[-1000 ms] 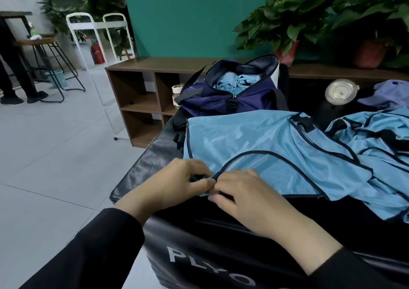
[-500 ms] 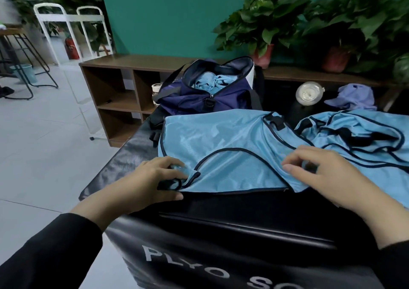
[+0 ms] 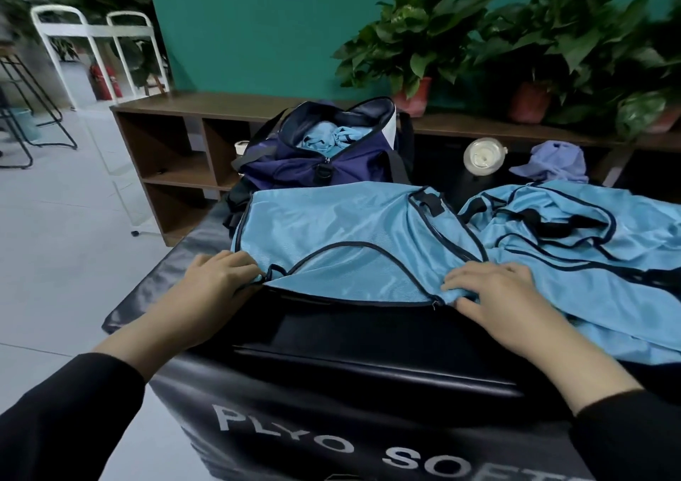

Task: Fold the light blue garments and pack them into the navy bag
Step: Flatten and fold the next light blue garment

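Together, left hand (image 3: 217,278) and right hand (image 3: 493,292) fingers (image 3: 458,282) pinch the garment (image 3: 350,233).

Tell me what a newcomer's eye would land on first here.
The light blue garment spread across the black padded box stands out first, with the left hand and right hand holding its near edge. Behind it, the open navy bag already holds blue fabric; leafy plants line the teal wall.

A garment (image 3: 350,237) lies on the box (image 3: 331,351), the bag (image 3: 294,171) behind it, more garments (image 3: 575,244) at its right.
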